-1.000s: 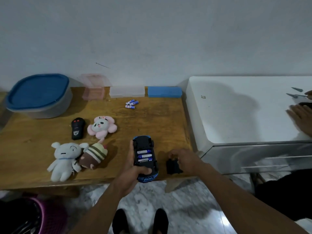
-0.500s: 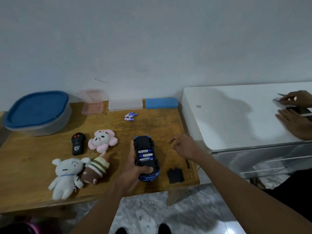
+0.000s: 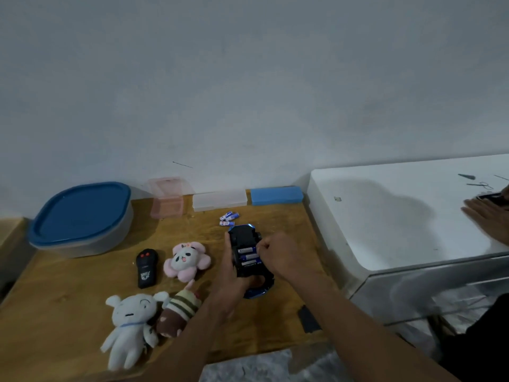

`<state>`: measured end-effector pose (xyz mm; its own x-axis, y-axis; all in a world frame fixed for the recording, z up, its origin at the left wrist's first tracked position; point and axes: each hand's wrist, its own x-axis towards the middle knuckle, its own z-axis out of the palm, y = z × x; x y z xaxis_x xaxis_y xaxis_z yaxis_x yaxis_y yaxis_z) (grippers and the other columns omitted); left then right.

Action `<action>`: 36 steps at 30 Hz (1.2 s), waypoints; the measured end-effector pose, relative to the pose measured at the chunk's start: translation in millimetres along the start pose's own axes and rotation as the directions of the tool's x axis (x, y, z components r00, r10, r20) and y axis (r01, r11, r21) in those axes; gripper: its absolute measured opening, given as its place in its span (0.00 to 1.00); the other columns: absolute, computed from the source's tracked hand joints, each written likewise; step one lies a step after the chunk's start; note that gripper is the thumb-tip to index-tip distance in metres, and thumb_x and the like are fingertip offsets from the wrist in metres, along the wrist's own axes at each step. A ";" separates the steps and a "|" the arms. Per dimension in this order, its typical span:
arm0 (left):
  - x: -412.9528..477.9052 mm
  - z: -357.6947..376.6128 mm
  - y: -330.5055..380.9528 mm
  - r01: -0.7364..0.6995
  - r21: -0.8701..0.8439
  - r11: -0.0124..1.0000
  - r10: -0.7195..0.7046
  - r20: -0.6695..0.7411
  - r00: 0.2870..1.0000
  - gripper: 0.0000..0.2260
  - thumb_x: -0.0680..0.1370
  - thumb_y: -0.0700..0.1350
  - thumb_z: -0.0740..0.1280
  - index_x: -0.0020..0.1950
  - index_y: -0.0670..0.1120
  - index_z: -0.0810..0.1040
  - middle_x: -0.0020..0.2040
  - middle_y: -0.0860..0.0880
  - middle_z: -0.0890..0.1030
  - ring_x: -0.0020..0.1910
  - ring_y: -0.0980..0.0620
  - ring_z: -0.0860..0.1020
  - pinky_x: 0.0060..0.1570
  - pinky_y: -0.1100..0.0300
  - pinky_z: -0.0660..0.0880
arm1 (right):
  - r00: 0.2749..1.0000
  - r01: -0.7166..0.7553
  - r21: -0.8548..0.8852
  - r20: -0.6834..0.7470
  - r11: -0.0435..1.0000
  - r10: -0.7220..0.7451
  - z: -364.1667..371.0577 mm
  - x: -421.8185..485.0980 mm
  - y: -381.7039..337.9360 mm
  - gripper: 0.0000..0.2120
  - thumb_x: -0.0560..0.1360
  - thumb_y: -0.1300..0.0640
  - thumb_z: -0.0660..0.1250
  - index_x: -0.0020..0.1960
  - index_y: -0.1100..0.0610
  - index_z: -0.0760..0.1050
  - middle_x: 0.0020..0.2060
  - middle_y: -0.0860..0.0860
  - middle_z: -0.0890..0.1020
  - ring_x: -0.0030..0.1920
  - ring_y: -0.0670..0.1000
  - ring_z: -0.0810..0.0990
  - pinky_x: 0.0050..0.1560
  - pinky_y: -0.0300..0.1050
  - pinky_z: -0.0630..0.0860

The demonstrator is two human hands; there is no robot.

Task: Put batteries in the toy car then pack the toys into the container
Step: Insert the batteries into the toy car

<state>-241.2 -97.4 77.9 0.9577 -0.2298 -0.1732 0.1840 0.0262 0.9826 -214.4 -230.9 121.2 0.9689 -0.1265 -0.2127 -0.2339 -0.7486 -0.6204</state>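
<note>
Left grip [image 3: 231, 282] clasping upturned toy car [image 3: 243, 238], right grip [image 3: 278, 257] curled at its batteries [image 3: 246, 256] — hold unclear, table edge [image 3: 314, 244] near

no legible text; print on batteries [image 3: 248, 256] in toy car [image 3: 244, 237] too blurred; remote [image 3: 146, 267] emblem unreadable

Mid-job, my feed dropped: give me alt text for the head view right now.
The left hand grips an upside-down toy car at the wooden table while the right hand, curled, is at the batteries in its open compartment. Around it lie spare batteries, a black cover, a remote, three plush toys and a blue-lidded container.
</note>
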 end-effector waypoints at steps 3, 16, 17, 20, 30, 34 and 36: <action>1.3 -5.0 -1.3 -0.016 0.043 0.999 0.016 -0.005 1.000 0.50 0.67 0.30 0.74 0.75 0.67 0.53 0.66 0.49 0.77 0.64 0.47 0.77 0.63 0.40 0.74 | 0.982 -0.188 0.265 0.029 0.946 0.187 8.6 7.5 -5.9 0.10 0.75 0.61 0.62 0.39 0.59 0.79 0.37 0.53 0.80 0.36 0.49 0.77 0.37 0.43 0.77; 12.0 -24.8 -0.4 0.013 0.053 0.998 -0.020 0.129 0.991 0.54 0.67 0.32 0.75 0.77 0.67 0.46 0.65 0.49 0.79 0.61 0.45 0.79 0.61 0.40 0.76 | 0.927 -0.216 0.541 -0.148 0.812 0.345 27.4 -3.2 -14.8 0.08 0.70 0.58 0.74 0.32 0.57 0.81 0.33 0.52 0.84 0.35 0.51 0.83 0.41 0.49 0.82; 12.9 -25.3 0.4 0.016 0.034 0.999 -0.021 0.139 0.990 0.54 0.66 0.32 0.74 0.77 0.67 0.46 0.65 0.49 0.79 0.62 0.45 0.79 0.61 0.39 0.75 | 0.926 -0.200 0.531 -0.172 0.824 0.336 27.0 -4.3 -14.6 0.08 0.70 0.57 0.74 0.33 0.56 0.81 0.33 0.52 0.84 0.35 0.51 0.83 0.41 0.49 0.83; 17.5 -24.1 -1.9 0.029 -0.014 0.999 -0.027 0.132 0.991 0.54 0.66 0.31 0.74 0.76 0.69 0.49 0.66 0.48 0.78 0.62 0.43 0.79 0.62 0.37 0.74 | 0.931 -0.147 0.539 -0.207 0.830 0.300 22.7 -6.0 -14.2 0.06 0.70 0.57 0.74 0.35 0.55 0.81 0.34 0.49 0.84 0.35 0.48 0.83 0.41 0.48 0.83; 5.2 -13.5 -1.8 0.106 -0.118 0.987 -0.092 0.125 0.988 0.56 0.61 0.32 0.76 0.76 0.68 0.50 0.68 0.52 0.76 0.63 0.45 0.78 0.63 0.40 0.74 | 0.980 0.040 0.443 -0.193 0.895 0.052 7.6 -5.5 -15.7 0.09 0.71 0.53 0.73 0.49 0.54 0.81 0.43 0.48 0.84 0.41 0.44 0.82 0.42 0.38 0.80; 3.7 -10.3 4.5 0.086 -0.105 0.991 -0.071 0.144 0.987 0.54 0.64 0.29 0.74 0.76 0.67 0.51 0.66 0.50 0.78 0.63 0.45 0.78 0.63 0.40 0.74 | 0.981 0.053 0.475 -0.190 0.878 0.043 1.2 -4.6 -10.7 0.06 0.72 0.52 0.72 0.46 0.53 0.82 0.42 0.47 0.85 0.41 0.44 0.83 0.45 0.44 0.82; 2.3 -8.7 6.4 0.084 -0.086 0.993 -0.071 0.145 0.987 0.54 0.64 0.29 0.73 0.76 0.67 0.51 0.66 0.50 0.78 0.63 0.45 0.78 0.63 0.41 0.74 | 0.976 0.059 0.523 -0.208 0.850 0.061 -3.7 -2.6 -8.4 0.03 0.72 0.54 0.71 0.44 0.53 0.82 0.41 0.47 0.84 0.41 0.45 0.83 0.44 0.46 0.83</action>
<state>-235.9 -89.2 83.2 0.9000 -0.3696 -0.2311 0.2825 0.0908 0.9550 -214.7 -226.7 129.8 0.9485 -0.3043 -0.0883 -0.1844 -0.3035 -0.9348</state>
